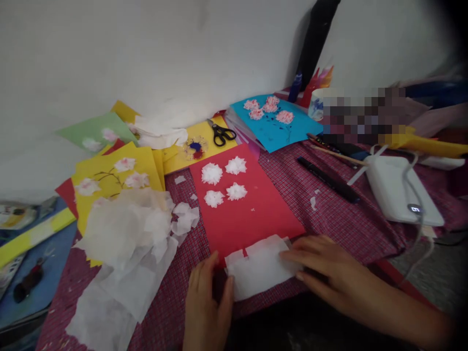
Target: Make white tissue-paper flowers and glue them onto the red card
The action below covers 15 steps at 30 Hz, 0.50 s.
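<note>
A folded rectangle of thin white tissue paper [261, 268] lies across the near end of a red sheet [241, 222], with a small notch in its far edge. My right hand [325, 268] rests on its right end, fingers stretched out over the paper. At its left edge is my left hand [208, 302], thumb and fingers apart, holding nothing. Farther up the red sheet sit several ruffled white tissue flowers [212, 173]. To the left lies a loose heap of crumpled white tissue [127, 234].
Beyond are black scissors [221, 134], a yellow sheet with paint [175, 158] and a blue sheet with pink flowers [270, 131]. A black marker [329, 180] and a white power bank [395, 190] with a cable lie right. A yellow flower picture [106, 170] lies left.
</note>
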{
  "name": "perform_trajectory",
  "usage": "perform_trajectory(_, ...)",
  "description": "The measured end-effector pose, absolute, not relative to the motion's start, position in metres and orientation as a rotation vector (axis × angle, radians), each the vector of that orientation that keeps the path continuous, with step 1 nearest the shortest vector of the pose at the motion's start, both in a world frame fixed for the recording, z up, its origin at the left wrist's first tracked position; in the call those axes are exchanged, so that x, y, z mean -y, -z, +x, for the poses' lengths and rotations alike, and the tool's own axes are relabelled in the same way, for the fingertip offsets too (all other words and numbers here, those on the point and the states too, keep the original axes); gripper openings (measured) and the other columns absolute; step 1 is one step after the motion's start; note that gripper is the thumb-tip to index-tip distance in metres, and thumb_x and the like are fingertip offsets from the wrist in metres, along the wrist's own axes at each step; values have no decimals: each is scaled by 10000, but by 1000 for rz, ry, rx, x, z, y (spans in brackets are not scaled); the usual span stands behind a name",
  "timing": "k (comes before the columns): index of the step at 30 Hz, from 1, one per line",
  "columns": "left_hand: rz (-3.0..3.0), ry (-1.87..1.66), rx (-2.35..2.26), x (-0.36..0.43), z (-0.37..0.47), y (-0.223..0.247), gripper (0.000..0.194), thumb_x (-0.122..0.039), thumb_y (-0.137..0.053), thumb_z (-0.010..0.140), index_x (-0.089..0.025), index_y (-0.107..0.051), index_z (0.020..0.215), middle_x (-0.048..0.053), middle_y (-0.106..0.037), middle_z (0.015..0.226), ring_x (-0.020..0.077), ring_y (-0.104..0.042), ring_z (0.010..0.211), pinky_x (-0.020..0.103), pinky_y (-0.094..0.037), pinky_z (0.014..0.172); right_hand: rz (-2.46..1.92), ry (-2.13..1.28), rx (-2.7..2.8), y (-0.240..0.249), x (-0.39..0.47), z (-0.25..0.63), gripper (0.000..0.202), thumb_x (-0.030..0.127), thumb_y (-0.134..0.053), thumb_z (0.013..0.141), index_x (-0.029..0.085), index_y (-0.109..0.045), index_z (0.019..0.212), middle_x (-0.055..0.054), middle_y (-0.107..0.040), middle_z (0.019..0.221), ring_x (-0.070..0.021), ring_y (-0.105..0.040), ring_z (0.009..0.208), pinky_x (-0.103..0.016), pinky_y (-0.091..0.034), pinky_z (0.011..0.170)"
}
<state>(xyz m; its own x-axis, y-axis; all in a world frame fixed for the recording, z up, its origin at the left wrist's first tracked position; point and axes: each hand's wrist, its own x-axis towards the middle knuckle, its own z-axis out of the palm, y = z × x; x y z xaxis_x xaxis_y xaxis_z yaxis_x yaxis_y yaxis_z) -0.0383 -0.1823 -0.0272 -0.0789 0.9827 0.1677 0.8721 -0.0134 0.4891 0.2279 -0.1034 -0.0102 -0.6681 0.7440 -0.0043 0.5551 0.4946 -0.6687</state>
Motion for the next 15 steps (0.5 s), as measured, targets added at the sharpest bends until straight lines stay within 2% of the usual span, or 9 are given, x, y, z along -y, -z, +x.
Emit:
perform_trajectory(4, 1876, -552, -1985, 161, -39, 18, 335, -238, -597, 821, -188, -518, 1143, 87, -552, 1016, 262, -529, 960, 441, -455, 831, -1139, -929, 2412, 19, 95, 218, 268, 196, -549, 891, 301, -571, 1136, -38, -641, 1067, -234, -578, 1014, -410, -418, 867)
perform_trajectory(6, 1845, -475, -1948, 153, -38, 13, 236, -223, -618, 798, -196, -557, 1025, 64, -548, 966, 255, -524, 924, 441, -446, 822, -1091, -917, 2374, 23, 94, 217, 215, 169, -524, 907, 289, -585, 1075, -30, -642, 1012, -212, -588, 957, -381, -419, 823)
perform_trajectory(8, 1796, -434, -1914, 148, -37, 9, 174, -191, -619, 787, -201, -564, 953, 46, -541, 929, 241, -519, 892, 423, -444, 801, -969, -865, 2364, 24, 96, 220, 254, 117, -509, 904, 287, -579, 1079, -23, -634, 956, -192, -583, 891, -356, -412, 771)
perform_trajectory(12, 1762, -512, -1861, 146, -34, 7, 267, -113, -609, 774, -221, -574, 1016, 38, -531, 984, 220, -505, 937, 400, -432, 838, -679, -819, 2432, 23, 103, 231, 362, 33, -490, 878, 264, -553, 1150, -40, -622, 949, -198, -557, 903, -368, -412, 793)
perform_trajectory(15, 1780, -627, -1799, 148, -32, 6, 188, -68, -571, 785, -224, -606, 884, 37, -526, 985, 204, -505, 946, 362, -434, 828, -611, -880, 2478, 21, 107, 237, 352, 34, -459, 891, 244, -541, 1162, -61, -621, 998, -201, -556, 938, -368, -433, 823)
